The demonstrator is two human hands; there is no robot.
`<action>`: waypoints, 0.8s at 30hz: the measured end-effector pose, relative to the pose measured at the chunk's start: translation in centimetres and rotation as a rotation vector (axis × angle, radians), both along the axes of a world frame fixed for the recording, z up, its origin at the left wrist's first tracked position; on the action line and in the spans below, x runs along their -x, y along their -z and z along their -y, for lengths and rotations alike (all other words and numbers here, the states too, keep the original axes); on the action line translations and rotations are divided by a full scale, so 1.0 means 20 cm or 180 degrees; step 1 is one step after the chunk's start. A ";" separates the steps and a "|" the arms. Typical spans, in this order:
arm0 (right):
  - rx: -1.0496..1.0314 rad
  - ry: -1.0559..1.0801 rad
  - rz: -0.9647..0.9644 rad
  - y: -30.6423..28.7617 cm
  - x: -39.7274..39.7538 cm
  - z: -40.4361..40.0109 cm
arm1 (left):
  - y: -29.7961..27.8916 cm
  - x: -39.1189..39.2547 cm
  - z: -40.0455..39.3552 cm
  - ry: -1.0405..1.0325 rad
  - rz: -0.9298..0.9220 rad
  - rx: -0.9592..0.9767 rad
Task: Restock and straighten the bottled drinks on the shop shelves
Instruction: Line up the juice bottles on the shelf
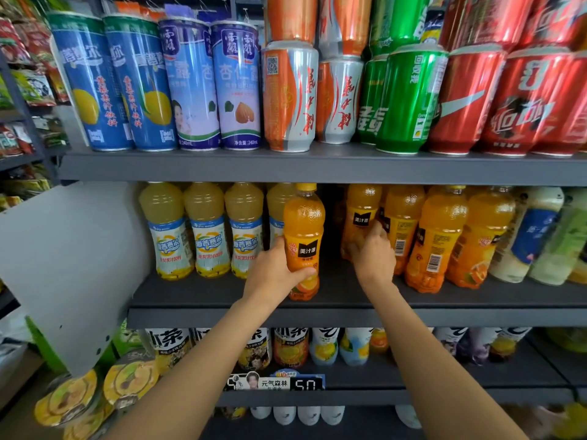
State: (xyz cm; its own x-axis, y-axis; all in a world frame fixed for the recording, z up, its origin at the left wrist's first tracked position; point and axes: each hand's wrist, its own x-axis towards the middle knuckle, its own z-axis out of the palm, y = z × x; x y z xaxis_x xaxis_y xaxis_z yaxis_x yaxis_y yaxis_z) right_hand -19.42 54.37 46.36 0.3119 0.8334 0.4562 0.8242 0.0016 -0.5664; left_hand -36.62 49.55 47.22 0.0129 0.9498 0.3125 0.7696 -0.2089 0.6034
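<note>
On the middle shelf point(349, 315) my left hand point(273, 271) grips an orange juice bottle point(303, 230) with a yellow cap, standing upright near the shelf's front. My right hand point(373, 255) reaches further back and curls its fingers round the lower part of a second orange juice bottle point(362, 211). More orange juice bottles point(438, 236) stand to the right, some turned with barcodes facing out. Pale yellow pear drink bottles point(206, 230) stand in a row to the left.
The top shelf carries tall blue cans point(139, 84), orange-silver cans point(289, 96), green cans point(406, 100) and red cans point(524, 100). Tea and juice bottles point(286, 347) fill the lower shelf. A white panel point(70, 265) juts out at left. Pale bottles point(533, 236) stand far right.
</note>
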 end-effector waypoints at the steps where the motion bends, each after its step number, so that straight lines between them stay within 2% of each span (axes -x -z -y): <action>1: -0.0293 -0.0048 0.0089 0.00 -0.01 0.04 | 0.00 -0.01 0.00 0.0030 0.0027 0.0005; 5: -0.1497 -0.0019 0.0214 -0.04 -0.13 0.16 | 0.00 -0.11 -0.03 0.0170 0.0048 0.0070; 9: -0.1836 0.0456 0.0120 -0.08 -0.26 0.22 | -0.01 -0.24 -0.10 0.0262 0.0119 0.0216; 12: -0.1672 0.0737 -0.0214 -0.04 -0.35 0.23 | -0.02 -0.32 -0.15 0.0254 0.0128 0.0268; 15: -0.1101 0.0767 -0.0789 0.01 -0.43 0.22 | 0.00 -0.37 -0.21 0.0250 0.0196 0.0257; 18: -0.0491 0.0509 -0.0788 0.08 -0.48 0.18 | 0.02 -0.40 -0.26 0.0343 0.0304 0.0208; 24: -0.0461 0.0453 -0.0981 0.16 -0.49 0.09 | 0.04 -0.39 -0.31 0.0608 0.0379 0.0312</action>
